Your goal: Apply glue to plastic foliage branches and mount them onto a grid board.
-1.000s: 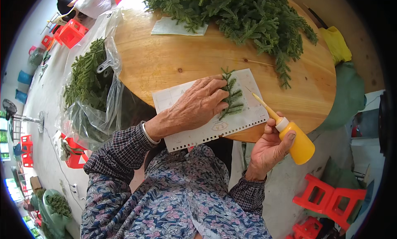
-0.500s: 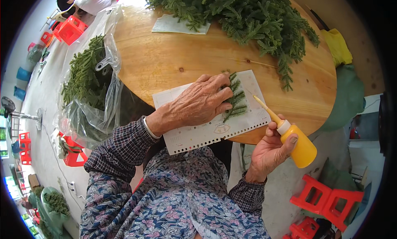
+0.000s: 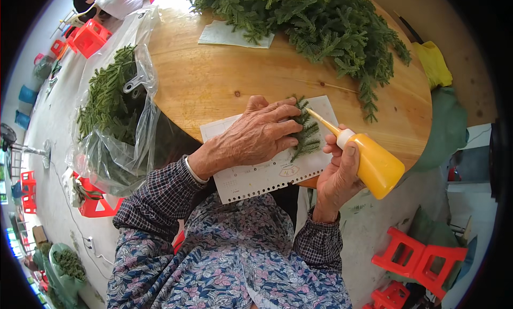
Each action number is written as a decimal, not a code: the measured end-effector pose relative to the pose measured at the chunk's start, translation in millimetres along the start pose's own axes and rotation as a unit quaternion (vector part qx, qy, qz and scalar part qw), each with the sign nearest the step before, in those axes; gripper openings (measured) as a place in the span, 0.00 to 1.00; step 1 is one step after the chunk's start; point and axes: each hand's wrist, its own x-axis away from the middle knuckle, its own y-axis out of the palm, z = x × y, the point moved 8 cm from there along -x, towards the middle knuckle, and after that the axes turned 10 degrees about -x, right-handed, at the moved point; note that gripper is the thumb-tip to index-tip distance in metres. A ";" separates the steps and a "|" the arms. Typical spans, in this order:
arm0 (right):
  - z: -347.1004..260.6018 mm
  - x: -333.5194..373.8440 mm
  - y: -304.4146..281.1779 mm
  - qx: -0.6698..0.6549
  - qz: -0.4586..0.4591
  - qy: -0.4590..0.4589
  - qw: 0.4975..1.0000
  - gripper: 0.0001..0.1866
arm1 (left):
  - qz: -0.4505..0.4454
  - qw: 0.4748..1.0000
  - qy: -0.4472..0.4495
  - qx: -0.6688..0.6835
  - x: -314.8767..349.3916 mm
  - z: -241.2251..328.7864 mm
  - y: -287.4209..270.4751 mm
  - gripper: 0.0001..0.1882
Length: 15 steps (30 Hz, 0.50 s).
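Observation:
My left hand lies over a green evergreen sprig, its fingers curled onto the sprig's left side and holding it against a white printed sheet with a row of punched holes. Part of the sprig is hidden under those fingers. In my right hand is a yellow squeeze bottle, tilted, with fingers and thumb wrapped round its neck and upper body. Its long thin nozzle points up and left, and the tip is at the sprig's upper part. Whether it touches the needles I cannot tell.
On the round wooden table, a large pile of evergreen branches covers the far side, beside a pale cloth. A clear plastic bag with more greenery stands left. Red stools are at lower right.
My right hand has brought the bottle up and left, so the nozzle tip has come from beside the sprig to its upper part. My left hand stays on the sprig.

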 end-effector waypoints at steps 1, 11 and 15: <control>1.5 -0.5 0.8 0.005 0.001 0.001 1.000 0.19 | -0.002 1.000 -0.001 0.002 0.5 -0.7 0.9 0.08; 7.2 -3.0 -0.6 0.009 0.007 0.006 1.000 0.17 | -0.012 1.000 0.003 -0.004 0.0 0.1 2.6 0.08; 8.8 -3.8 -1.5 0.016 0.005 0.014 1.000 0.16 | -0.017 1.000 0.002 -0.002 0.1 0.0 2.8 0.08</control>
